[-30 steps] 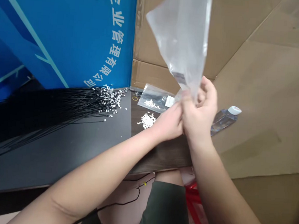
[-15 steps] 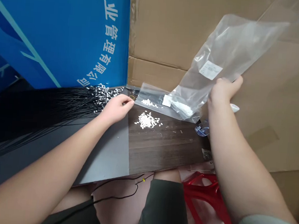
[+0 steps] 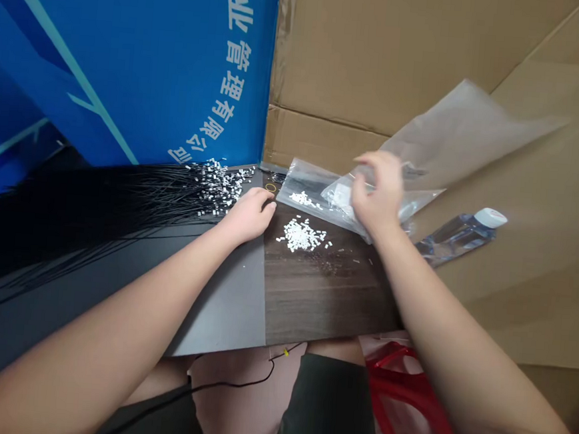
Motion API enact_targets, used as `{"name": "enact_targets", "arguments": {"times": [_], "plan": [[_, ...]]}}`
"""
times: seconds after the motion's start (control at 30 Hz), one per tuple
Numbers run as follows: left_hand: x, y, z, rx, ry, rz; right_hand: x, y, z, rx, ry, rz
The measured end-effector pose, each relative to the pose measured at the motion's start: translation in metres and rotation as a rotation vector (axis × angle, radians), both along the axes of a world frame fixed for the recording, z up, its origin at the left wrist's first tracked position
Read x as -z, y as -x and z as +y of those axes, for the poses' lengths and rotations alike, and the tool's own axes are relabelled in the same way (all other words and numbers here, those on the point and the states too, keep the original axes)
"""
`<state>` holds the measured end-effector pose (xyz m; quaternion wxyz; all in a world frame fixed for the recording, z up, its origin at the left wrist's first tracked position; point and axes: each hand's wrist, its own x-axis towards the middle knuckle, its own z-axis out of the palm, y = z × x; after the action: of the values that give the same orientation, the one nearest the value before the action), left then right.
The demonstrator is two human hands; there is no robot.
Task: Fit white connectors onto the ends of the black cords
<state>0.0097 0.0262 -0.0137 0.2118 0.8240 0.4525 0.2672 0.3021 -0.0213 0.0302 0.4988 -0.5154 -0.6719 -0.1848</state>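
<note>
My left hand rests at the seam between grey and dark wood surfaces, fingers curled in toward the thumb; whatever they hold, if anything, is hidden. Beside it lie the white-tipped ends of a thick bundle of black wires. My right hand is over a large clear plastic bag, thumb and fingers apart and curved, gripping nothing visible. Under its left end lies a flat clear bag with small white pieces on or in it. A loose pile of small white pieces sits on the wood.
A clear bottle with a white cap leans on the right. Cardboard stands behind the table, and a blue printed panel at back left. Below are a red stool and a black cable.
My right hand has moved left and down from the large bag's side, and the bag has sagged lower. The bottle now shows. My left hand keeps its place by the wire ends.
</note>
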Motion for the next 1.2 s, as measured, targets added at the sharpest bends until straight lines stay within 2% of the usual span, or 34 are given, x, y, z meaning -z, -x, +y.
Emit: {"name": "enact_targets", "arguments": {"times": [0.07, 0.17, 0.3, 0.5, 0.7, 0.77, 0.83, 0.9, 1.0, 1.07, 1.2], "plan": [[0.002, -0.004, -0.002, 0.023, 0.015, 0.037, 0.023, 0.021, 0.009, -0.148, 0.278, 0.073], [0.004, -0.009, -0.004, 0.043, 0.028, 0.05, 0.049, 0.038, 0.023, -0.136, 0.502, 0.324], [0.002, -0.011, -0.006, 0.101, 0.092, -0.048, 0.065, 0.033, 0.029, -0.081, 0.51, 0.504], [-0.003, -0.017, -0.012, 0.183, 0.353, -0.344, 0.078, 0.016, 0.033, -0.138, 0.51, 0.644], [0.01, -0.043, -0.018, 0.33, 0.544, -0.647, 0.084, 0.017, 0.039, -0.223, 0.559, 0.763], [0.011, -0.051, -0.014, 0.352, 0.572, -0.711, 0.084, 0.019, 0.039, -0.267, 0.573, 0.783], [0.006, -0.056, -0.005, 0.297, 0.499, -0.714, 0.083, 0.021, 0.04, -0.328, 0.592, 0.825], [0.0, -0.062, 0.01, 0.18, 0.337, -0.634, 0.082, 0.022, 0.042, -0.373, 0.594, 0.857], [-0.005, -0.076, 0.039, 0.101, 0.138, -0.474, 0.082, 0.021, 0.047, -0.357, 0.574, 0.841], [-0.002, -0.089, 0.057, 0.129, 0.165, -0.489, 0.082, 0.021, 0.052, -0.339, 0.595, 0.825], [0.011, -0.112, 0.082, 0.145, 0.325, -0.619, 0.084, 0.023, 0.061, -0.376, 0.655, 0.851]]}}
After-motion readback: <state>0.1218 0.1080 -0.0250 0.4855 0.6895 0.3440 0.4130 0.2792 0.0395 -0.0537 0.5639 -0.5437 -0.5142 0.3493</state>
